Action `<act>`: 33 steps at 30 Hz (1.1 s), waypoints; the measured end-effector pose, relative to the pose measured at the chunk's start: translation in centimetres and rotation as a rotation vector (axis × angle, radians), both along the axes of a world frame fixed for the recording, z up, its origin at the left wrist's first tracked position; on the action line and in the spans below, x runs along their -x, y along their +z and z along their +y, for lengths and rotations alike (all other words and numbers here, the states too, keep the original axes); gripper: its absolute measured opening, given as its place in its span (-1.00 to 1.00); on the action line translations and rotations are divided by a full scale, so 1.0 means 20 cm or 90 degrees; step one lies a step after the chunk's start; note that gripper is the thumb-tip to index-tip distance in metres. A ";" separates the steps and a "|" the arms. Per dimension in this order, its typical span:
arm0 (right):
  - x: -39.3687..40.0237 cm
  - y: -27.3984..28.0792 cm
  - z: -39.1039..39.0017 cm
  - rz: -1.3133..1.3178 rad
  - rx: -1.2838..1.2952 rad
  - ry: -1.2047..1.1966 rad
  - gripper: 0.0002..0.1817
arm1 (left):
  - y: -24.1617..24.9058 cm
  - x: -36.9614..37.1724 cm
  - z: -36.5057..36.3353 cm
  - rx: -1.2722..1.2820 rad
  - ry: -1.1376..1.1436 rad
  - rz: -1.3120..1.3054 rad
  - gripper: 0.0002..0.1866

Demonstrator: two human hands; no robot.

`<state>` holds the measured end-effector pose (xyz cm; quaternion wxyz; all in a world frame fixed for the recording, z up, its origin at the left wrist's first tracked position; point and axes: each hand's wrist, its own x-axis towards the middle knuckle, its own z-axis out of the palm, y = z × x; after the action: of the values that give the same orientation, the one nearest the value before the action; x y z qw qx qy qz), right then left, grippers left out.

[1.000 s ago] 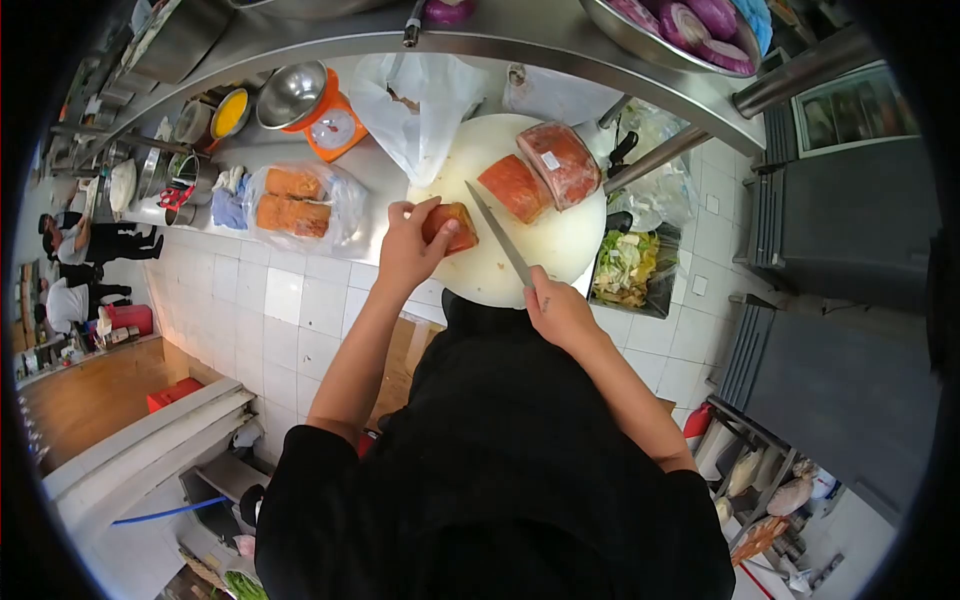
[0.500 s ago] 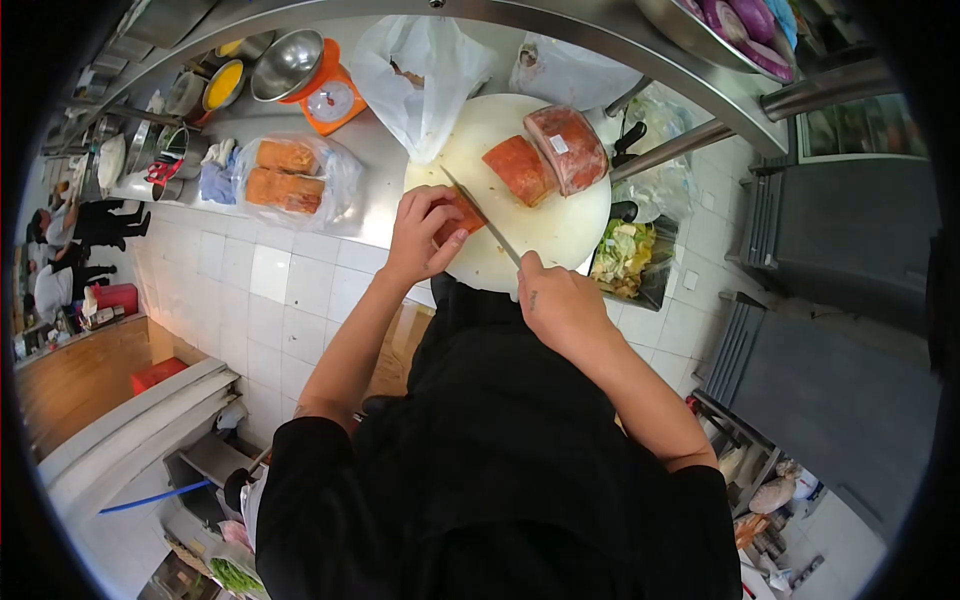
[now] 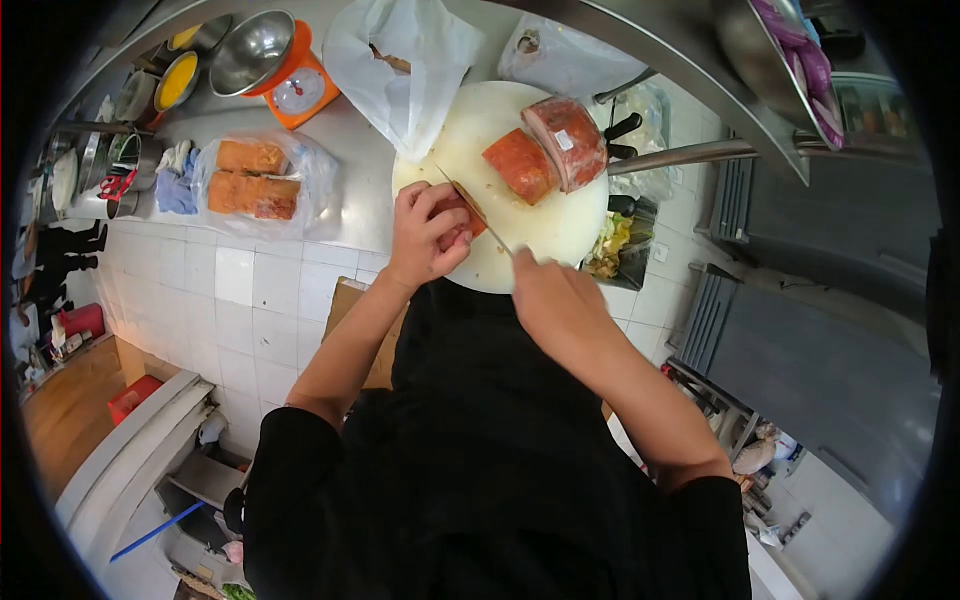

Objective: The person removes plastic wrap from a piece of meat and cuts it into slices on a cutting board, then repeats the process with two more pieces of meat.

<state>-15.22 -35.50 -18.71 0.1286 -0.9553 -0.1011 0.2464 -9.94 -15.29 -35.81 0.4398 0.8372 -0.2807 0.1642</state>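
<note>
On the round white cutting board [image 3: 565, 230], my left hand [image 3: 430, 238] presses a small reddish piece of meat [image 3: 470, 214] with curled fingers. My right hand [image 3: 562, 302], slightly blurred, is closed around the handle of a knife [image 3: 492, 232]. The blade lies along the right side of that piece, close to my left fingertips, and its handle is hidden in my grip. Beyond the knife sit a reddish-orange chunk of meat [image 3: 520, 167] and a larger block of meat [image 3: 566, 142] with a small white label.
A white plastic bag [image 3: 400, 90] stands behind the board. To the left are bagged orange-brown meat blocks [image 3: 252, 190] and an orange scale [image 3: 300, 92] with a steel bowl. Black-handled knives [image 3: 622, 128] and a bin of vegetable scraps [image 3: 608, 245] are right. A metal shelf edge [image 3: 690, 80] hangs overhead.
The knife has shifted slightly, its handle end lower and nearer to me. My left fingers are curled tighter over the meat. The whole view has turned a little.
</note>
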 end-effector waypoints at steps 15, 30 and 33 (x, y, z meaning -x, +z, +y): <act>-0.04 -0.43 0.00 -0.009 -0.081 -0.056 -0.82 | -0.04 0.00 -0.02 0.020 0.035 -0.013 -0.72; 0.11 -0.35 -0.15 0.022 -0.136 -0.061 -0.86 | -0.03 0.05 -0.05 0.027 0.060 0.026 -0.77; 0.03 -0.58 -0.05 -0.065 -0.155 -0.051 -0.85 | -0.03 0.08 -0.06 0.033 0.067 0.014 -0.77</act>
<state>-15.81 -36.57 -30.33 0.2476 -0.9472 -0.0985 0.1782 -11.54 -16.52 -36.45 0.4553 0.8408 -0.2270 0.1851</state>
